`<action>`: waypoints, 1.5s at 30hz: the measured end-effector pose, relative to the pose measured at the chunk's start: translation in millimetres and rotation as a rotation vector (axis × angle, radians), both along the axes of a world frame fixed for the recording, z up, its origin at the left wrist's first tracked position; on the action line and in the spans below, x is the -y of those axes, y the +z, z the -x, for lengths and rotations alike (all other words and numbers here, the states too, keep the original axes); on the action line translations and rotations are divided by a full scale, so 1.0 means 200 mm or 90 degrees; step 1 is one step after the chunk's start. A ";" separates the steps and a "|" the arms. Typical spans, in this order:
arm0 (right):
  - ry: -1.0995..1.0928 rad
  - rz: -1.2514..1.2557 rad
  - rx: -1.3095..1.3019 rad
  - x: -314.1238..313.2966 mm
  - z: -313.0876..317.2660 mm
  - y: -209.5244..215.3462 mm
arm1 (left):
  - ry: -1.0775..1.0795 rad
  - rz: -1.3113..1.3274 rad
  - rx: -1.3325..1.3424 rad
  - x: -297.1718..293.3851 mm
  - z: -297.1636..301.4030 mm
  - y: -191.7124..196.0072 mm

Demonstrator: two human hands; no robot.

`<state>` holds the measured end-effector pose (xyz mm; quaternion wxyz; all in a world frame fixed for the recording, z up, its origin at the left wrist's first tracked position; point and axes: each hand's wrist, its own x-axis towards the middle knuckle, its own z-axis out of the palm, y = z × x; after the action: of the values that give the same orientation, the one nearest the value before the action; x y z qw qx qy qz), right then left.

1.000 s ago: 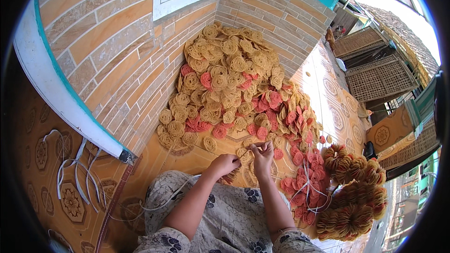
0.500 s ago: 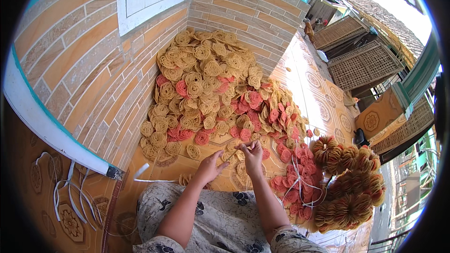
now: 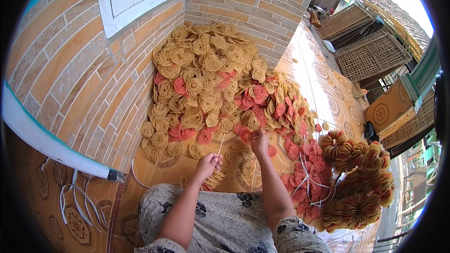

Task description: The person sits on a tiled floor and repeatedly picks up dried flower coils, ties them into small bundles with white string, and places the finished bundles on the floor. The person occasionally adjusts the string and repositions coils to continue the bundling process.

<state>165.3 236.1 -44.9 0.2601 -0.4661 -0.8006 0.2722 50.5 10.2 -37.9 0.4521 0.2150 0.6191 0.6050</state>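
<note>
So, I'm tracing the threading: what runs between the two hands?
In the head view, a thin pale string runs from the left hand up toward the right hand, over bare floor tile.

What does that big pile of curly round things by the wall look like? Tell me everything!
The pile is made of many flat, round discs of tangled, lacy strands, like dried crackers. Most are pale yellow; some are pink or red. They lie loosely heaped on the patterned floor tiles, banked against the brick wall in a corner. The right hand reaches its near edge.
</note>
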 end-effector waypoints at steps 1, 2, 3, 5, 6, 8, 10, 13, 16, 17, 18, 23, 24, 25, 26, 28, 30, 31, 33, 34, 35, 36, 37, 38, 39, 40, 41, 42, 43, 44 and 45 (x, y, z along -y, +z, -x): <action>0.026 0.140 -0.085 0.00 -0.01 0.01 | -0.025 -0.007 0.007 0.00 0.00 0.02; 0.046 0.246 -0.174 0.01 -0.01 0.03 | -0.054 0.015 0.013 0.01 0.00 0.05; 0.040 0.377 -0.243 0.02 -0.01 0.06 | -0.082 0.026 0.013 0.01 0.00 0.07; 0.089 0.437 -0.300 0.07 -0.02 0.13 | -0.121 0.071 -0.033 0.01 0.00 0.12; 0.098 0.457 -0.324 0.09 -0.02 0.17 | -0.140 0.085 -0.067 0.01 0.00 0.14; 0.127 0.476 -0.349 0.15 -0.02 0.23 | -0.132 0.055 -0.074 0.02 0.00 0.15; 0.169 0.470 -0.358 0.19 -0.02 0.27 | -0.127 0.034 -0.078 0.02 0.00 0.16; 0.176 0.455 -0.344 0.23 -0.03 0.30 | -0.133 0.039 -0.065 0.02 0.00 0.16; 0.188 0.426 -0.380 0.25 -0.04 0.33 | -0.147 0.061 -0.038 0.02 -0.01 0.17; 0.174 0.423 -0.385 0.26 -0.05 0.33 | -0.149 0.058 -0.021 0.02 -0.01 0.17; 0.227 0.415 -0.374 0.26 -0.07 0.34 | -0.151 0.055 -0.005 0.02 -0.01 0.17; 0.434 0.333 -0.066 0.17 -0.26 0.29 | -0.145 0.027 0.031 0.02 -0.02 0.15; 0.237 0.220 0.041 0.13 -0.33 0.27 | -0.142 0.031 0.014 0.02 -0.03 0.15; 0.043 0.045 0.057 0.10 -0.35 0.22 | -0.163 0.028 -0.020 0.02 -0.03 0.14; -0.067 -0.153 0.139 0.08 -0.41 0.19 | -0.180 0.025 -0.054 0.02 -0.04 0.14; -0.146 -0.228 0.205 0.04 -0.50 0.13 | -0.206 0.035 -0.105 0.01 -0.05 0.13; -0.098 0.029 0.174 0.01 -0.53 0.11 | -0.224 0.065 -0.142 0.01 -0.06 0.13; -0.068 0.127 0.047 0.01 -0.52 0.10 | -0.223 0.062 -0.142 0.01 -0.07 0.14; -0.051 0.351 -0.172 0.03 -0.45 0.13 | -0.214 0.064 -0.135 0.01 -0.07 0.14; -0.002 0.423 -0.224 0.04 -0.41 0.15 | -0.212 0.055 -0.138 0.02 -0.07 0.14; 0.029 0.425 -0.239 0.06 -0.36 0.17 | -0.210 0.052 -0.131 0.02 -0.07 0.15; 0.060 0.426 -0.255 0.09 -0.33 0.20 | -0.209 0.052 -0.124 0.02 -0.07 0.15; 0.100 0.425 -0.275 0.12 -0.29 0.22 | -0.208 0.054 -0.135 0.02 -0.07 0.15; 0.096 0.445 -0.285 0.15 -0.25 0.24 | -0.207 0.058 -0.145 0.01 -0.07 0.15; 0.100 0.430 -0.277 0.18 -0.23 0.27 | -0.208 0.063 -0.145 0.01 -0.07 0.15; 0.110 0.415 -0.267 0.20 -0.22 0.29 | -0.203 0.063 -0.159 0.01 -0.07 0.15; 0.126 0.394 -0.260 0.22 -0.20 0.30 | -0.198 0.064 -0.162 0.01 -0.07 0.15; 0.122 0.396 -0.251 0.23 -0.19 0.31 | -0.194 0.069 -0.154 0.01 -0.07 0.15; 0.122 0.389 -0.252 0.24 -0.19 0.32 | -0.189 0.059 -0.162 0.01 -0.07 0.14; 0.122 0.382 -0.252 0.25 -0.18 0.33 | -0.184 0.054 -0.160 0.01 -0.07 0.14; 0.116 0.383 -0.244 0.26 -0.17 0.33 | -0.181 0.059 -0.148 0.01 -0.07 0.14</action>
<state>200.1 185.1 21.3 0.2311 -0.3892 -0.6598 0.5998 64.2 9.0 -9.3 0.4680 0.3477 0.6575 0.4772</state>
